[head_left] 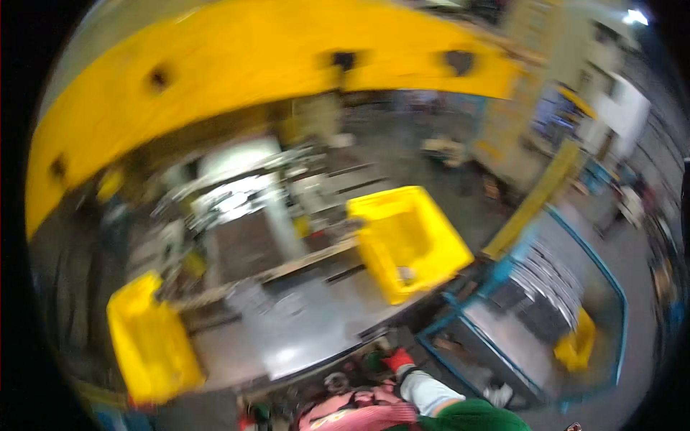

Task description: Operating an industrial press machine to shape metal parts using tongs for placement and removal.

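My right hand [396,359], in a red glove below a white cuff and a green sleeve, is low beside the front edge of a metal machine bed [223,345]. Dark fittings lie around it. Motion blur smears its fingers, so I cannot see whether it holds anything. At the lower edge, a small red and green patch looks like my gloved left hand [248,416]; its fingers cannot be made out. A shiny flat metal sheet [305,337] lies on the bed in front of me.
Yellow bins stand at the bed's left [154,352] and right [410,244]. Behind the sheet is a die area [244,237], under a large yellow beam [266,50]. On the right, a blue-framed cart [622,309] holds stacked metal pieces [546,280] and a yellow item [576,341].
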### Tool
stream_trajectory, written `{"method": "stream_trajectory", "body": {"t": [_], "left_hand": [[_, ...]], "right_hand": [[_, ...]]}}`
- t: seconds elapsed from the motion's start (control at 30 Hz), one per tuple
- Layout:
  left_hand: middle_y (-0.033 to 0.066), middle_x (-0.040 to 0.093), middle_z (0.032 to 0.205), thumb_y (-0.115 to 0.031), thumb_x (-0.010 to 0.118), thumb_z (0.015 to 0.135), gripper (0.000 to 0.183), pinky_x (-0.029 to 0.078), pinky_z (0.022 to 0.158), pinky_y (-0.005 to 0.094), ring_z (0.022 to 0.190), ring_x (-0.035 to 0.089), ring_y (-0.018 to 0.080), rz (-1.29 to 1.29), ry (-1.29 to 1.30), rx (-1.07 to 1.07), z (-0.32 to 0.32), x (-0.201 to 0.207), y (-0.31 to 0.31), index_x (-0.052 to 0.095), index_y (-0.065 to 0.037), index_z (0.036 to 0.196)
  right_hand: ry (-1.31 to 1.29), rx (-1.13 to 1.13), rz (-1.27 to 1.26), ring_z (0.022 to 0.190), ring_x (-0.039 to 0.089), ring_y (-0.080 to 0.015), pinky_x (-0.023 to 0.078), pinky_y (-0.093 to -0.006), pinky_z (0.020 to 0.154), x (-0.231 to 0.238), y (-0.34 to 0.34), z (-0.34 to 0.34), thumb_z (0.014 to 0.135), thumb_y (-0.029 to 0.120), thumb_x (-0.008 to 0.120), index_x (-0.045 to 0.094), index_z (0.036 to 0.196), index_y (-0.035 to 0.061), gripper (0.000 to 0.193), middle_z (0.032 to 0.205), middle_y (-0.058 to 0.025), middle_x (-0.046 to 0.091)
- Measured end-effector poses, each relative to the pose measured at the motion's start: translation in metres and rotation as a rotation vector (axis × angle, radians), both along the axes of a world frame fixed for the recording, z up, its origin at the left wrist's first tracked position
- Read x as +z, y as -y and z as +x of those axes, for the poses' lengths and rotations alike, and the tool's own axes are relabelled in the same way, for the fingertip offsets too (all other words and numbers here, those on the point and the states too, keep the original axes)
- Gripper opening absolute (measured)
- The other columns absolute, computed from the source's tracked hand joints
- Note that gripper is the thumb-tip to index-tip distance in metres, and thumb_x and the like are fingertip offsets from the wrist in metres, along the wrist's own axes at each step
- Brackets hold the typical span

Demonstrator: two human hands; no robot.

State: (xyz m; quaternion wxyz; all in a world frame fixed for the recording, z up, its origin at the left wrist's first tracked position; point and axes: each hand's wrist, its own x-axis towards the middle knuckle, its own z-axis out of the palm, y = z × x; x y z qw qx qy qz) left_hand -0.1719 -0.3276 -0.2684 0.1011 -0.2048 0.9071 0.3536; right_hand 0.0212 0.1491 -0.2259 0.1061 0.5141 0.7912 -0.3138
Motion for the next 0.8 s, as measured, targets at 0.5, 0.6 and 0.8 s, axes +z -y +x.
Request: {"method": "stream_trajectory", "body": {"t": [0.5, 0.6, 0.8], "left_hand": [[0.0144, 0.051, 0.091, -0.037, 0.056, 0.068, 0.047, 0.04, 0.068, 0.0347, 0.081, 0.046, 0.0239, 0.02, -0.079, -0.419, -0.044, 0.079, -0.165, 0.047, -0.001, 0.096], [0.0136, 0.051, 0.088, -0.035, 0.054, 0.07, 0.043, 0.04, 0.067, 0.0342, 0.078, 0.046, 0.0225, 0.041, -0.081, -0.395, -0.042, 0.077, -0.158, 0.048, -0.001, 0.094], [0.0119, 0.052, 0.083, -0.032, 0.05, 0.075, 0.035, 0.04, 0.065, 0.0333, 0.073, 0.046, 0.0198, 0.102, -0.06, -0.14, -0.002, 0.042, -0.054, 0.049, -0.001, 0.092]], "right_hand": [[-0.069, -0.094, -0.098, 0.091, 0.051, -0.0344, 0.041, -0.0389, 0.078, 0.021, 0.012, -0.002, 0.056, 0.046, 0.064, 0.035, 0.107, -0.0051, 0.078, 0.094, -0.0235, 0.053], [-0.065, -0.088, -0.072, 0.091, 0.051, -0.0342, 0.041, -0.0389, 0.078, 0.013, 0.009, -0.007, 0.056, 0.045, 0.064, 0.035, 0.108, -0.0053, 0.078, 0.095, -0.0233, 0.053], [-0.035, 0.057, 0.004, 0.094, 0.05, -0.0342, 0.04, -0.0384, 0.08, 0.0, 0.011, -0.025, 0.059, 0.043, 0.063, 0.044, 0.104, -0.0015, 0.067, 0.101, -0.0209, 0.052]]}}
